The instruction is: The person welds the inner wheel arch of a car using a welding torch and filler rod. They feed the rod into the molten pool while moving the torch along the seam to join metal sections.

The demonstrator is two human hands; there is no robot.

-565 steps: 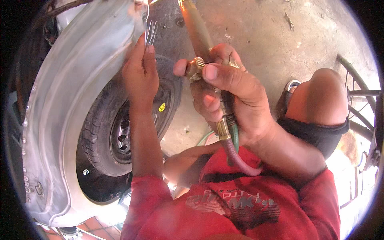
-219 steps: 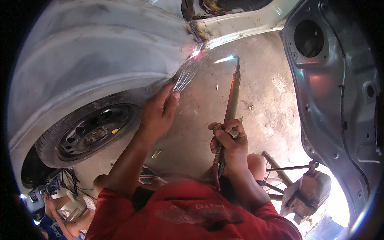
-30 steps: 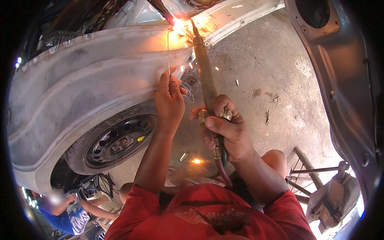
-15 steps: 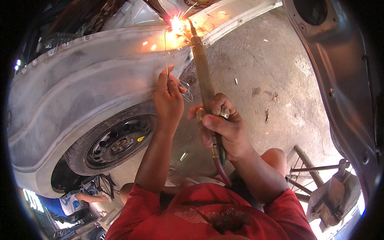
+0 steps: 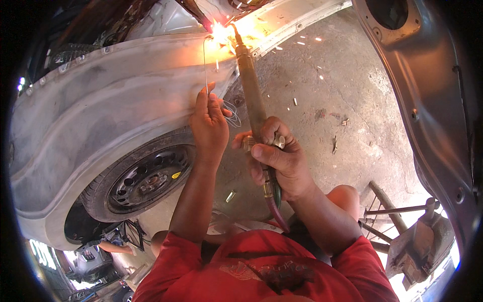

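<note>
My right hand point(image 5: 276, 156) is closed around the lower part of a gas welding torch point(image 5: 252, 95), by its valve knobs. The torch points up and away, and its tip lies in a bright glare with flying sparks point(image 5: 221, 32). That glare hides the exact spot on the bare grey car fender point(image 5: 115, 80). My left hand point(image 5: 210, 111) pinches a thin wire rod point(image 5: 205, 65), whose upper end bends toward the glare. Loose loops of the wire point(image 5: 231, 115) hang at that hand's right side. Two hoses point(image 5: 275, 204) run down from the torch.
Below the fender is a wheel with a black steel rim point(image 5: 151, 178). A car door shell point(image 5: 422, 90) stands at the right. Concrete floor point(image 5: 322, 100) lies between, with scraps on it. At lower right is a metal stand point(image 5: 422, 236); another person's arm point(image 5: 114, 247) shows at lower left.
The torch and both hands have shifted slightly left. More sparks now fly to the right over the floor. The other person at lower left has moved mostly out of sight.
</note>
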